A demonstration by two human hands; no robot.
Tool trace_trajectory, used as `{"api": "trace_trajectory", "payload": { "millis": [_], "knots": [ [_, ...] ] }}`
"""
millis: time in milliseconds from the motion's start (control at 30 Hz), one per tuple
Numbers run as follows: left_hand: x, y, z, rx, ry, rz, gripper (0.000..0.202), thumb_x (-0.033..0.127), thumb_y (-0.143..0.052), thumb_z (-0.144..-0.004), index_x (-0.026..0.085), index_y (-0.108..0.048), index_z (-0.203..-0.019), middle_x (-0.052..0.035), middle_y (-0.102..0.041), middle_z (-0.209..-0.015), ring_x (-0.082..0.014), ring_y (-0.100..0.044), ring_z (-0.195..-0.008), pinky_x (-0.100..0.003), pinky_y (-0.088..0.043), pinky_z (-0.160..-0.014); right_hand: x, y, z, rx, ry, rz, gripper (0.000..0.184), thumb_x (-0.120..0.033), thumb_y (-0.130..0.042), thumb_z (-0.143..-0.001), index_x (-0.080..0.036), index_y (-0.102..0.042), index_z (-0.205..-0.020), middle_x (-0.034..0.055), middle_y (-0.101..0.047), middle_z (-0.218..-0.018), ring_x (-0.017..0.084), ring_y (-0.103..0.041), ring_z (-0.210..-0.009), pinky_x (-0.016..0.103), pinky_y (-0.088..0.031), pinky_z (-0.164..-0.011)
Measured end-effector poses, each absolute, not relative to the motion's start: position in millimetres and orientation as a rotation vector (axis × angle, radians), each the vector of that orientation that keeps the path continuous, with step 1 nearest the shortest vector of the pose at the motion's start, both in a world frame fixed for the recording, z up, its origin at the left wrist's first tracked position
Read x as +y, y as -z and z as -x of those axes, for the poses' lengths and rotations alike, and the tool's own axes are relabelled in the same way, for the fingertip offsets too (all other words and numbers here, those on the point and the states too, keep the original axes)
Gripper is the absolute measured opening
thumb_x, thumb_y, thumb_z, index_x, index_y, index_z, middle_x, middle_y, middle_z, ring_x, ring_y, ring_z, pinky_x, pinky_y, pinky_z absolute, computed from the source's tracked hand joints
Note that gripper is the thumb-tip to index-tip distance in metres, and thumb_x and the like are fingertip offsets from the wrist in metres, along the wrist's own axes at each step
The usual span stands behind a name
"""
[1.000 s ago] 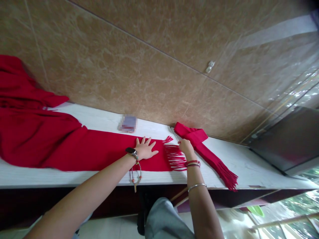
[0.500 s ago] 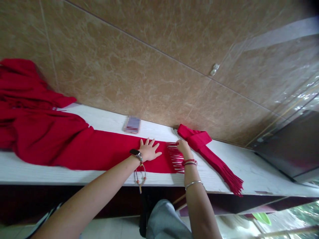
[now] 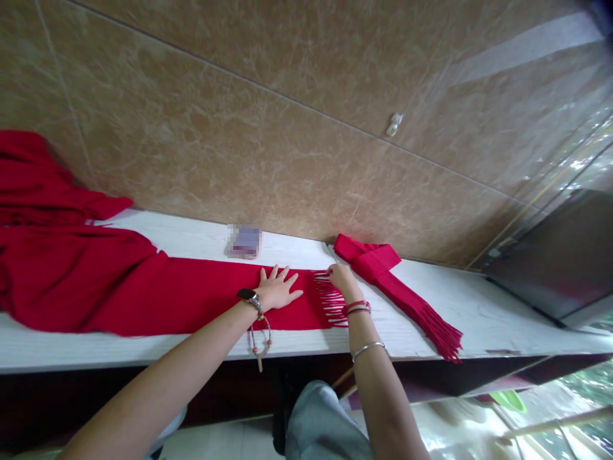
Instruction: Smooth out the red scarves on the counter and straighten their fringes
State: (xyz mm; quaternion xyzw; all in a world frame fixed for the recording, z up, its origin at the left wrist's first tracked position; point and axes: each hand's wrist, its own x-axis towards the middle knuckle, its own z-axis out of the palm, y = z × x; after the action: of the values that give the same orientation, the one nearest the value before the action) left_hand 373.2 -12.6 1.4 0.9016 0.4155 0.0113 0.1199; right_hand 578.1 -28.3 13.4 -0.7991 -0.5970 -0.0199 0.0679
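A long red scarf (image 3: 205,294) lies spread along the white tabletop, its fringed end towards the right. My left hand (image 3: 278,291) presses flat on the cloth with fingers spread, just left of the fringe. At the far corner of that end, my right hand (image 3: 342,279) is closed with its fingertips on the scarf fringe (image 3: 330,300); the exact strands in its grasp are hidden. Right of that hand rests a second red scarf (image 3: 400,291), folded over itself, with its tassels hanging towards the front edge.
A heap of red fabric (image 3: 52,185) fills the left end of the white tabletop (image 3: 479,306). A small blurred packet (image 3: 245,241) sits behind the scarf. Brown marbled wall (image 3: 268,140) rises along the back, and a dark grey panel (image 3: 550,268) stands at the right end.
The view has shifted slightly, so most things appear a little further left. My left hand stays flat on the scarf, and my right hand remains closed at the fringe.
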Motion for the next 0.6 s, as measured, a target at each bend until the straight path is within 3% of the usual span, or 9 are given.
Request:
{"api": "trace_trajectory", "payload": {
  "millis": [133, 367, 600],
  "knots": [
    [-14, -4, -372, 1.213, -0.006, -2.651, 0.066, 0.060, -0.021, -0.084, 0.026, -0.022, -0.140, -0.0058, -0.008, -0.149, -0.0354, -0.004, -0.134, -0.063, -0.009, -0.100, -37, -16, -592, -1.695, 0.081, 2.429, 0.037, -0.001, -0.040, -0.074, -0.010, -0.067, -0.097, 0.0170, -0.065, -0.101, 0.022, -0.060, -0.096, 0.028, -0.044, -0.081],
    [-15, -6, -372, 1.229, 0.026, -2.678, 0.064, 0.060, -0.019, -0.085, 0.026, -0.023, -0.139, -0.0067, -0.008, -0.149, -0.0355, -0.003, -0.134, -0.063, -0.012, -0.099, -31, -23, -564, -2.062, -0.049, 2.040, 0.037, -0.004, -0.045, -0.074, -0.020, -0.066, -0.100, 0.0033, -0.068, -0.101, 0.014, -0.059, -0.095, 0.020, -0.041, -0.083],
    [-14, -4, -371, 1.232, 0.028, -2.694, 0.065, 0.061, -0.018, -0.085, 0.027, -0.019, -0.140, -0.0060, -0.008, -0.149, -0.0344, -0.003, -0.134, -0.062, -0.010, -0.100, -33, -10, -578, -1.820, 0.064, 2.323, 0.037, -0.003, -0.038, -0.077, -0.013, -0.062, -0.104, 0.0160, -0.065, -0.102, 0.022, -0.060, -0.096, 0.029, -0.044, -0.078]
  ]
}}
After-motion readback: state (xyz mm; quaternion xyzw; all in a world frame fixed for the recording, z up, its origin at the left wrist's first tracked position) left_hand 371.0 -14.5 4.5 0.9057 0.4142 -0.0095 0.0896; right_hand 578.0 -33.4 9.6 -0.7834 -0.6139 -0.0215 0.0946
